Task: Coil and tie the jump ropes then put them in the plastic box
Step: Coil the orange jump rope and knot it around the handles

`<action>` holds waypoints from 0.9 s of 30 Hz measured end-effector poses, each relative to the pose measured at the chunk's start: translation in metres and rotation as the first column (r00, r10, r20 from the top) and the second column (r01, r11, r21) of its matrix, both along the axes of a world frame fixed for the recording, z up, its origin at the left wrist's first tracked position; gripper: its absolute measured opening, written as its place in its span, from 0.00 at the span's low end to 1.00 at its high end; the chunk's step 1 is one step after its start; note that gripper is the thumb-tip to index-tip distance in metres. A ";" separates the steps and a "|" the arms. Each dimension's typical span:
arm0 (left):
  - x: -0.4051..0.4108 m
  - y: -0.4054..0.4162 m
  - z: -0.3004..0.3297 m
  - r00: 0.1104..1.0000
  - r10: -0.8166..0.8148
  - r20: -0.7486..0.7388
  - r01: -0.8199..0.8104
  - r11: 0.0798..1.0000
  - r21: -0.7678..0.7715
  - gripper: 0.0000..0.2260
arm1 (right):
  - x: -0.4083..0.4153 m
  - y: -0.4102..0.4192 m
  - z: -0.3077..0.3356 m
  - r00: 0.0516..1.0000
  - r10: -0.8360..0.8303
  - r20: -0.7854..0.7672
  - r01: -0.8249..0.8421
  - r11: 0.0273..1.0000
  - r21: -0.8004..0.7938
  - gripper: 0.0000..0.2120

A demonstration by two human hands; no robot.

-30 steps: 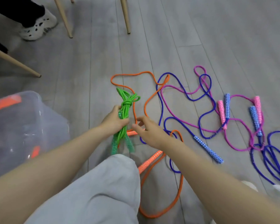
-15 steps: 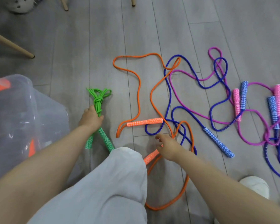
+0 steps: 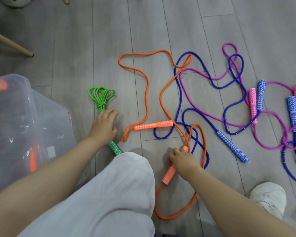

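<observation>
Head view: the green jump rope (image 3: 102, 98), coiled and knotted, is seen lying on the floor (image 3: 92, 48) just beside the plastic box (image 3: 29, 103), not yet inside it. The left hand (image 3: 102, 125) is laid over its middle with fingers fairly straight; the grip appears relaxed and no curl round the rope is visible. One green handle (image 3: 115, 147) shows below the wrist.

The right hand (image 3: 184, 159) is placed on the near handle (image 3: 169, 174) of the orange jump rope (image 3: 143, 93), with fingers bent over its upper end; the grip is judged to be closing on that handle, probably so that coiling can start from one end. The second orange handle (image 3: 153, 125) lies apart on the floor, and the cord is spread in loose loops.

Blue ropes (image 3: 212, 79) and pink ropes (image 3: 195, 100) are left uncoiled and crossed over one another to the right; snagging with the orange cord is possible where they overlap.
</observation>
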State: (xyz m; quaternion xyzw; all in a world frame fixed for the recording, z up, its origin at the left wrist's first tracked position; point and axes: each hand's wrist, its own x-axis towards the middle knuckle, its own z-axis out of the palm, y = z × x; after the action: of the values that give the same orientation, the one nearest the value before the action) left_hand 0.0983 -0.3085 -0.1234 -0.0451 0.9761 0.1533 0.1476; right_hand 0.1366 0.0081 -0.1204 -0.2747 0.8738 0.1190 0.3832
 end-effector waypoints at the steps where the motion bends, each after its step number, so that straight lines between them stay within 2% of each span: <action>1: 0.000 0.005 0.001 0.999 -0.044 -0.004 0.044 0.999 0.023 0.28 | 0.002 0.003 0.000 0.998 0.055 -0.014 -0.055 0.998 0.026 0.19; 3: 0.000 0.016 0.006 0.990 -0.141 -0.005 0.141 0.988 0.070 0.26 | 0.004 0.010 0.004 0.987 0.156 -0.036 -0.154 0.987 0.044 0.17; 5: -0.001 0.029 0.013 0.977 -0.215 -0.006 0.215 0.972 0.099 0.22 | 0.004 0.017 0.009 0.986 0.159 -0.055 -0.159 0.987 0.010 0.17; 7: -0.002 0.040 0.021 0.963 -0.268 0.019 0.265 0.958 0.112 0.22 | 0.002 0.020 0.018 0.995 0.017 -0.097 -0.026 0.996 -0.090 0.15; 9: -0.003 0.050 0.031 0.945 -0.319 0.079 0.308 0.944 0.120 0.23 | -0.004 0.024 0.029 0.963 -0.224 -0.150 0.179 0.948 -0.265 0.12; 11: -0.005 0.057 0.045 0.919 -0.375 0.119 0.360 0.924 0.129 0.25 | -0.011 0.027 0.046 0.845 -0.526 -0.095 0.432 0.777 -0.458 0.08; 14: -0.014 0.072 0.078 0.895 -0.418 0.156 0.397 0.906 0.146 0.24 | -0.023 0.035 0.076 0.538 -0.832 0.134 0.709 0.361 -0.606 0.05; 16: -0.020 0.084 0.103 0.893 -0.421 0.159 0.396 0.903 0.167 0.20 | -0.030 0.041 0.100 0.376 -0.862 0.339 0.765 0.082 -0.639 0.01; 18: -0.024 0.096 0.129 0.884 -0.432 0.177 0.404 0.898 0.176 0.19 | -0.033 0.049 0.127 0.296 -0.815 0.498 0.749 -0.125 -0.650 0.05; 20: -0.027 0.106 0.160 0.863 -0.451 0.230 0.419 0.891 0.176 0.17 | -0.034 0.057 0.157 0.275 -0.762 0.587 0.725 -0.236 -0.647 0.07; 22: -0.028 0.116 0.191 0.860 -0.446 0.247 0.407 0.893 0.194 0.15 | -0.032 0.067 0.187 0.284 -0.736 0.614 0.694 -0.283 -0.662 0.07; 25: -0.026 0.128 0.236 0.879 -0.442 0.180 0.406 0.891 0.205 0.13 | -0.026 0.081 0.237 0.285 -0.710 0.644 0.633 -0.366 -0.682 0.04; 27: -0.020 0.139 0.268 0.893 -0.434 0.121 0.401 0.888 0.224 0.13 | -0.021 0.089 0.272 0.283 -0.665 0.691 0.588 -0.449 -0.673 0.07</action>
State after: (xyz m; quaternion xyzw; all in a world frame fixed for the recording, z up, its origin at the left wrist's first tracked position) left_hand 0.0780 -0.1698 0.1441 0.1682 0.9273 0.2072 0.2624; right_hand 0.1160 0.0972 0.1519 0.1503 0.7063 -0.6874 0.0779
